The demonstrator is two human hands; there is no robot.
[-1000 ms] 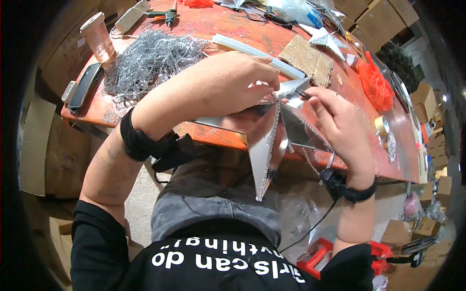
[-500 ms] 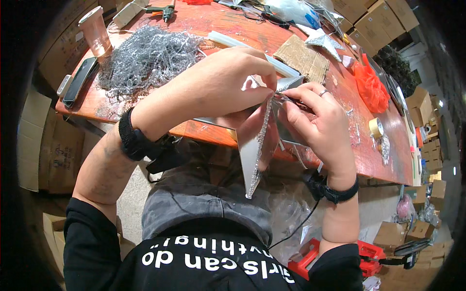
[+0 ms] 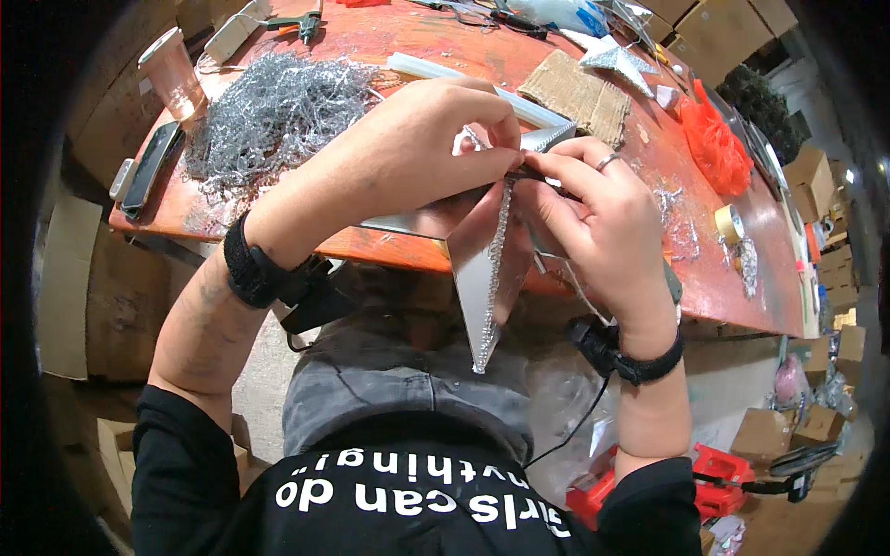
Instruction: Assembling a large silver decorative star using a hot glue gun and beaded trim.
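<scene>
A mirrored silver star (image 3: 477, 264) tilts over the table's near edge, one long point hanging toward my lap. Sparkly silver bead trim (image 3: 502, 236) runs along the ridge of that point. Above the star's middle, my left hand (image 3: 454, 134) pinches with thumb and forefinger. Right beside it my right hand (image 3: 593, 208), ring on one finger, is closed in a pinch too. The fingertips of both meet at the trim's upper end and hide most of it. Below my right palm dangles a thin loose strand (image 3: 567, 269).
A tangled heap of silver trim (image 3: 283, 116) lies left, near a phone (image 3: 153, 169) and a clear plastic cup (image 3: 173, 74). Farther back are a glue gun (image 3: 306, 26), cardboard (image 3: 575, 97) and another star (image 3: 619, 65). A red plastic bag (image 3: 714, 144) and tape roll (image 3: 729, 223) lie right.
Both hands stay pinched at the star's middle. My right hand has turned slightly and its fingertips have come closer to the left ones. The view has shifted a little.
</scene>
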